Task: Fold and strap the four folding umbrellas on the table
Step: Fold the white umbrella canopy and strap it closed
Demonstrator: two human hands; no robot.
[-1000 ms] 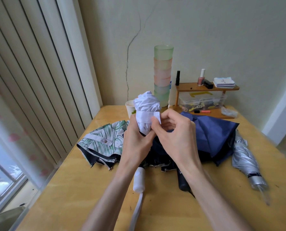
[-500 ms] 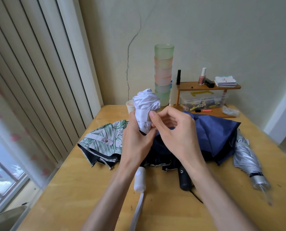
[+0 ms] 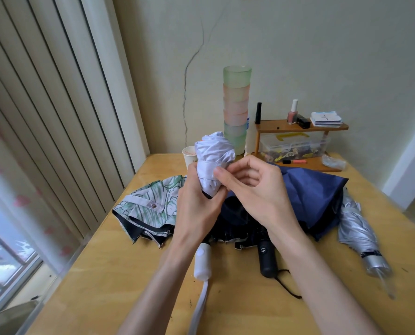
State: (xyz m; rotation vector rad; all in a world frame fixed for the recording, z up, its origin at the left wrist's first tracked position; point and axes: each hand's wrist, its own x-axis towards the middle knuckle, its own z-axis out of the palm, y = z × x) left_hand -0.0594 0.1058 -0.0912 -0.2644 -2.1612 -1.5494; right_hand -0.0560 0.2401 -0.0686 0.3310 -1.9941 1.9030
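Strap (image 3: 207,169) end, sticking out a second ago, now lies flat round the white umbrella (image 3: 213,151), gripped upright over the table (image 3: 129,274) by the left hand (image 3: 196,213), right hand (image 3: 257,189) pinching it down: fastening judged nearly complete.

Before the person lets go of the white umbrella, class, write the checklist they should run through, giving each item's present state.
1. The left hand grips the white umbrella: ok.
2. The strap wraps round the canopy: ok.
3. The strap's end is fastened: cannot tell; the right hand pinches and covers it.
4. The canopy is rolled neatly: not ok, fabric bunches above the strap.
5. The silver umbrella is strapped: ok.
6. The navy umbrella and floral umbrella are folded: not ok, both lie loose on the table.
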